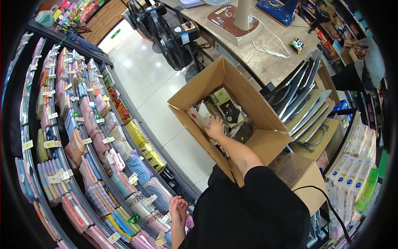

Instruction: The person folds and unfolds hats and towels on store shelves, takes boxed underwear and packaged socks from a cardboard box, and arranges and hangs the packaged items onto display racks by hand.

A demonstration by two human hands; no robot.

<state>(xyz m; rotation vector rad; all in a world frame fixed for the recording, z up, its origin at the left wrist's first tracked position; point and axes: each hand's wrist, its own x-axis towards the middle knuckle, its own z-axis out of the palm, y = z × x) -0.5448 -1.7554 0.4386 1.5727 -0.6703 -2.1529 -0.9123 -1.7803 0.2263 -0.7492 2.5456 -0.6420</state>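
Note:
A deep cardboard box [259,108] with its flaps up stands in front of me, packed goods lying at its bottom. Inside it, my right hand [215,128] reaches down with fingers apart, touching the packages. Beside the fingers is a white package [202,114]. Further in lies a green-and-black package [227,106] with a small yellow label, and a dark package [243,132] sits near my wrist. My left hand [178,211] hangs by the shelf of towels [141,168], fingers loosely bent, with nothing visible in it.
Tiered shelves of folded towels [89,159] line the left. A black fan [166,41] stands on the tiled floor [143,93]. A wooden table [273,54] carries fan bases. Folded chairs [311,114] and a closed carton [309,176] are at right. Another person's sleeve [371,52] shows far right.

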